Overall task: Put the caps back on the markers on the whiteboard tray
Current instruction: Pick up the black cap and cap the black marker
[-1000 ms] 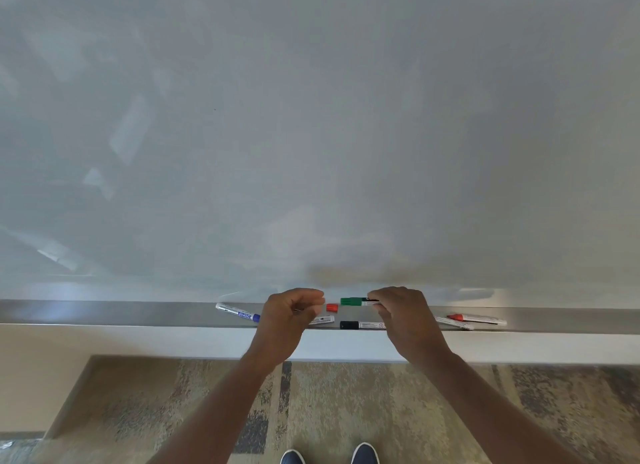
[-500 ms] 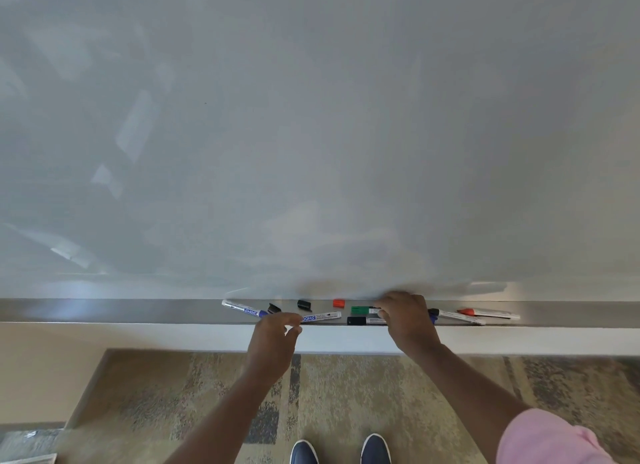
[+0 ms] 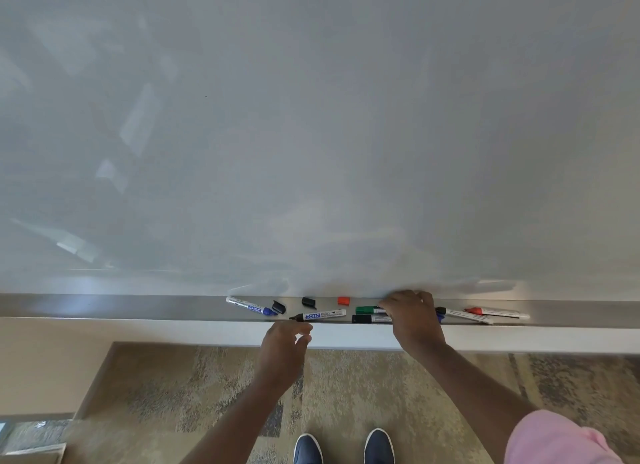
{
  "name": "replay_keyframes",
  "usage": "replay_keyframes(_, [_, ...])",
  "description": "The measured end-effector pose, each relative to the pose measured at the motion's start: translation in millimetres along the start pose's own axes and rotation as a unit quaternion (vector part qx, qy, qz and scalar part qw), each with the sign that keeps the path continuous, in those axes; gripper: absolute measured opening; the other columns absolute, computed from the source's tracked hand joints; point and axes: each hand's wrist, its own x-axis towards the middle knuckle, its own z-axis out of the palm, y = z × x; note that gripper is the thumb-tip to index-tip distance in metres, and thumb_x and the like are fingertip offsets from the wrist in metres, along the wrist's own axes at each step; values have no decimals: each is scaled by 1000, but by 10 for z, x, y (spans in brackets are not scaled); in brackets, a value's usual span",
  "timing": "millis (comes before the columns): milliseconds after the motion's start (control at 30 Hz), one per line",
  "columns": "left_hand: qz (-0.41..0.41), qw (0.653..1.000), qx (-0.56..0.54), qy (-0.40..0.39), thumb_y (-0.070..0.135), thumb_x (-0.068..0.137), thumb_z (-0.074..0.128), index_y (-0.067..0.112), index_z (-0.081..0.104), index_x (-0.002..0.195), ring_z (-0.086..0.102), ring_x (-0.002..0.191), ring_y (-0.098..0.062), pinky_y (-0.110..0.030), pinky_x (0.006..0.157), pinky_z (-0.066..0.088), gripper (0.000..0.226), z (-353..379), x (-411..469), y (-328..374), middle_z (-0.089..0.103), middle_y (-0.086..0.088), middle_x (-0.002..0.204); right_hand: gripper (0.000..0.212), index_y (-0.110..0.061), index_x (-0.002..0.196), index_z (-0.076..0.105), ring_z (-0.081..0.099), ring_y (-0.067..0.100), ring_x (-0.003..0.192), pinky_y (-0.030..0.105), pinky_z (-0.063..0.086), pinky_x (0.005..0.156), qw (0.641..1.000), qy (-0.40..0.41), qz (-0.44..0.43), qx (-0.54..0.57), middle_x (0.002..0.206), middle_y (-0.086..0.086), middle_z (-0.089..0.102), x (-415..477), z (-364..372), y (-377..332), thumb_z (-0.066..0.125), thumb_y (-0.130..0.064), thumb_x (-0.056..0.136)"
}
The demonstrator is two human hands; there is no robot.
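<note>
Along the metal whiteboard tray [image 3: 138, 306] lie an uncapped blue marker [image 3: 250, 306], two loose black caps [image 3: 278, 307] [image 3: 308, 302], a loose red cap [image 3: 343, 301] and an uncapped black marker [image 3: 318, 315]. A capped green marker [image 3: 367, 310] and a capped black marker [image 3: 369, 319] lie side by side. My right hand [image 3: 412, 316] rests over their right ends, fingers bent, and its grip is hidden. Right of it lie a blue-tipped marker [image 3: 462, 314] and an uncapped red marker [image 3: 495, 313]. My left hand [image 3: 285, 342] hangs just below the tray, fingers loosely apart, holding nothing.
The large whiteboard [image 3: 311, 134] fills the view above the tray. A pale wall strip runs under the tray, with patterned carpet [image 3: 207, 394] below it. My two blue shoes [image 3: 343, 446] stand at the bottom edge.
The capped green marker went from held in both hands down onto the tray. My left hand let go and dropped below the tray edge. My right hand stays on the markers.
</note>
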Motion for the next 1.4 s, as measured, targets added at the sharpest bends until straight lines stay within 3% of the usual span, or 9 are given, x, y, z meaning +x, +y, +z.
replay_keyframes(233, [11, 1000, 7, -18, 23, 98, 71, 28, 79, 120, 73, 104, -11, -37, 94, 62, 23, 55, -94, -86, 80, 5, 121, 33, -27, 95, 74, 65, 19, 94, 37, 36, 85, 998, 55, -6, 33, 95, -9, 73, 13, -55, -135, 76, -1, 74])
replay_keyframes(400, [12, 996, 17, 87, 8, 93, 77, 22, 81, 114, 74, 102, -23, -42, 92, 62, 26, -148, 54, -209, 81, -6, 113, 22, -27, 94, 71, 61, 16, 96, 38, 39, 87, 986, 95, -98, 100, 92, -10, 69, 88, -166, -554, 74, -9, 80])
replay_keyframes(500, [61, 987, 95, 118, 0, 84, 81, 18, 81, 111, 69, 102, -29, -47, 87, 57, 32, -320, 224, -250, 83, 0, 109, 16, -24, 98, 70, 60, 18, 99, 39, 39, 90, 980, 79, -146, 112, 98, -7, 69, 165, -212, -826, 69, -13, 86])
replay_keyframes(700, [152, 947, 284, -12, 11, 68, 94, 19, 73, 128, 67, 114, -29, -47, 91, 53, 65, -487, 417, -276, 76, 4, 127, 24, -20, 114, 67, 59, 24, 102, 43, 42, 88, 976, 34, -200, 74, 108, -2, 69, 265, -172, -1161, 68, -24, 90])
replay_keyframes(867, [179, 919, 348, -50, 12, 74, 87, 24, 71, 112, 66, 111, -25, -46, 94, 49, 43, -493, 467, -312, 76, 9, 118, 29, -17, 117, 65, 58, 27, 106, 45, 39, 88, 979, -16, -200, 30, 111, 3, 68, 281, -57, -1195, 69, -29, 91])
replay_keyframes(1000, [196, 907, 368, -49, 5, 79, 79, 28, 70, 110, 65, 112, -23, -46, 97, 43, 40, -486, 495, -353, 75, 11, 113, 28, -18, 119, 62, 55, 28, 110, 46, 36, 91, 981, -46, -189, -17, 114, 3, 65, 269, 5, -1177, 65, -27, 93])
replay_keyframes(1167, [224, 895, 383, -42, 3, 74, 84, 28, 77, 99, 70, 97, -21, -44, 90, 45, 36, -498, 515, -360, 78, 10, 97, 34, -17, 116, 64, 54, 30, 111, 46, 37, 90, 983, -66, -161, -51, 109, 5, 63, 235, 23, -1245, 68, -7, 84])
replay_keyframes(1400, [237, 905, 352, -35, 6, 83, 79, 27, 78, 91, 69, 91, -20, -42, 94, 34, 23, -484, 497, -385, 77, 9, 87, 42, -18, 112, 62, 49, 27, 113, 45, 34, 90, 989, -78, -118, -34, 109, 2, 59, 242, -2, -1291, 71, 0, 75])
